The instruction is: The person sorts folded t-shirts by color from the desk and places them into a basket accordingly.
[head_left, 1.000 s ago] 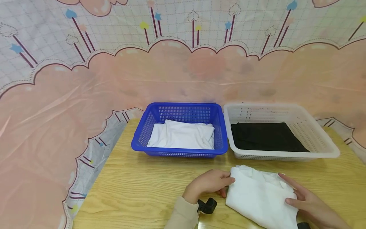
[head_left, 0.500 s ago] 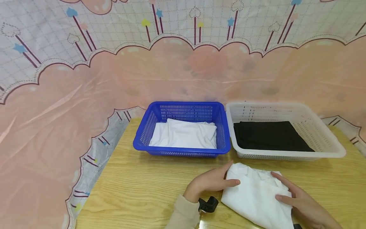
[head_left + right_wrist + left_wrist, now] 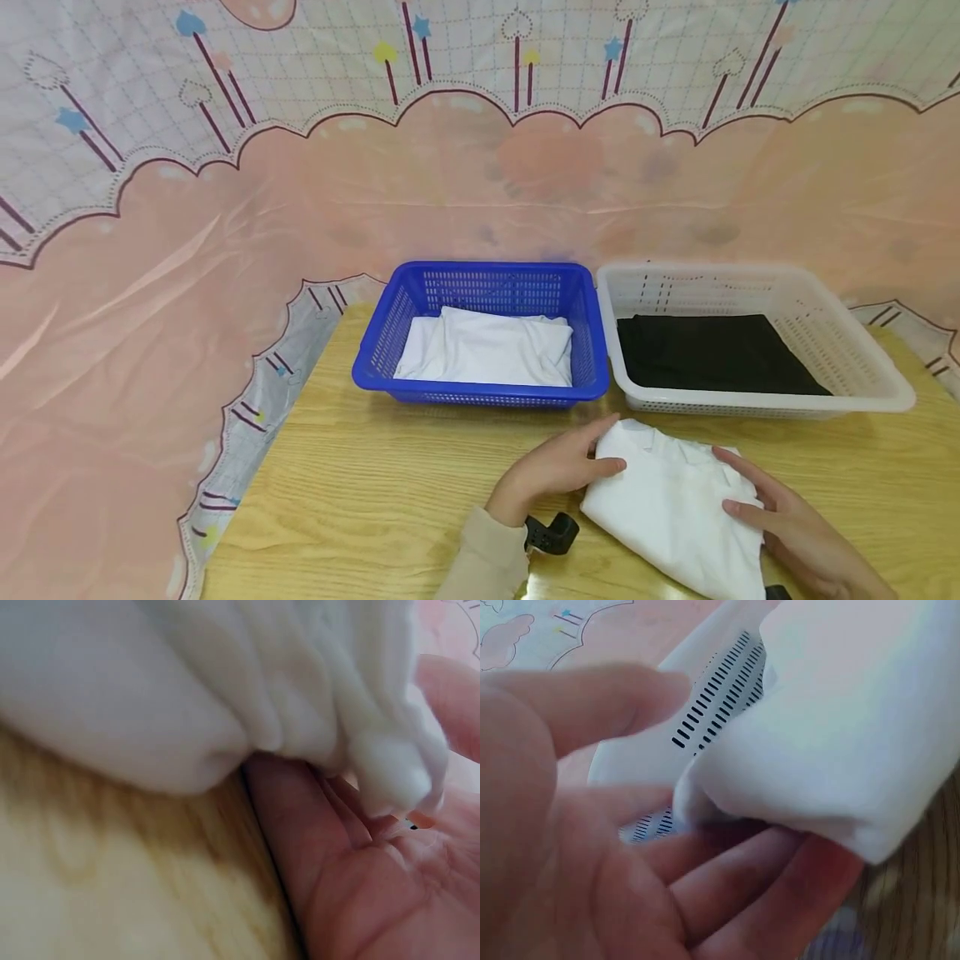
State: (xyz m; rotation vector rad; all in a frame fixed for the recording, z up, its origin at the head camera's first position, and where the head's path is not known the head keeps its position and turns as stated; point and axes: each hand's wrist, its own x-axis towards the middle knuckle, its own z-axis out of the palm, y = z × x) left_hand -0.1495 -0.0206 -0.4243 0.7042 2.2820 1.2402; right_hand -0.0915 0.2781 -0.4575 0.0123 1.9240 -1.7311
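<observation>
A folded white garment is between my two hands in front of the baskets, with loose folds along its far edge. My left hand holds its left side. In the left wrist view the fingers bend under the garment's corner, and the thumb stands apart above. My right hand grips the right side, thumb on top. The right wrist view shows the fingers passing beneath the bunched fabric, their tips hidden.
A blue basket with folded white cloth stands at the back of the wooden table. Beside it on the right is a white basket holding folded black cloth. A patterned curtain hangs behind.
The garment has shifted slightly left and away from me, with both hands on it. My left fingers have slid further along its far left corner. The head view has tilted a little.
</observation>
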